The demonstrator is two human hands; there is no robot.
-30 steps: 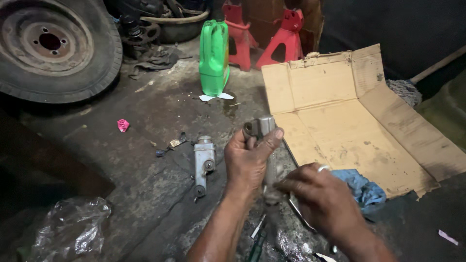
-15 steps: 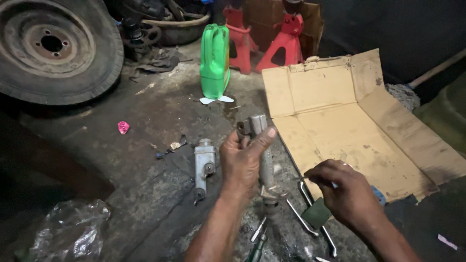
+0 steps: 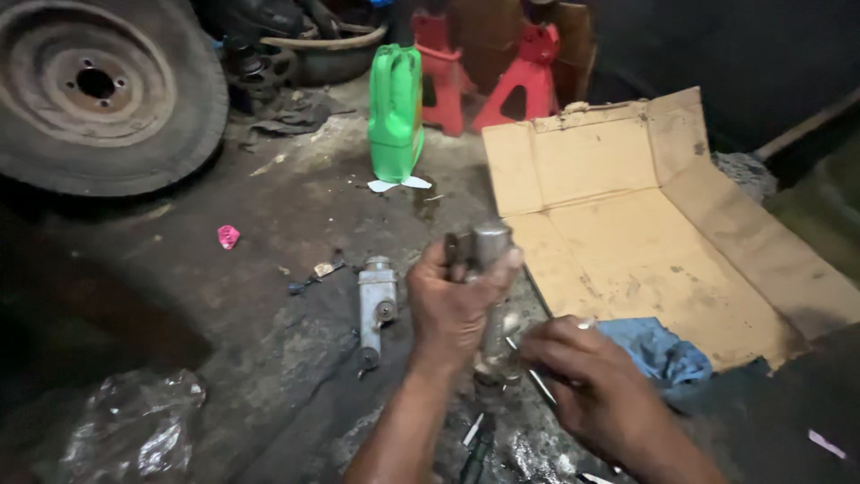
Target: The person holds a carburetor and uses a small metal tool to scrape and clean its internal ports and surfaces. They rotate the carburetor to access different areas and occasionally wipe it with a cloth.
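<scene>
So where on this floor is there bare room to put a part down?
The flattened cardboard is mostly bare. Bare floor also lies between the tyre, green jug and pink scrap. It is crowded around both hands: left hand, right hand.

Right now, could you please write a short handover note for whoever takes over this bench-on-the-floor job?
Left hand: gripping a grey metal cylinder part upright.
Right hand: at the part's lower end, pinching a thin metal tool; the exact contact is hidden.
Nearby: a second, similar cylinder lies on the floor to the left; blue rag on the flattened cardboard; green jug behind.
Done: part lifted off the floor.
Left: work at its lower end looks unfinished.
</scene>
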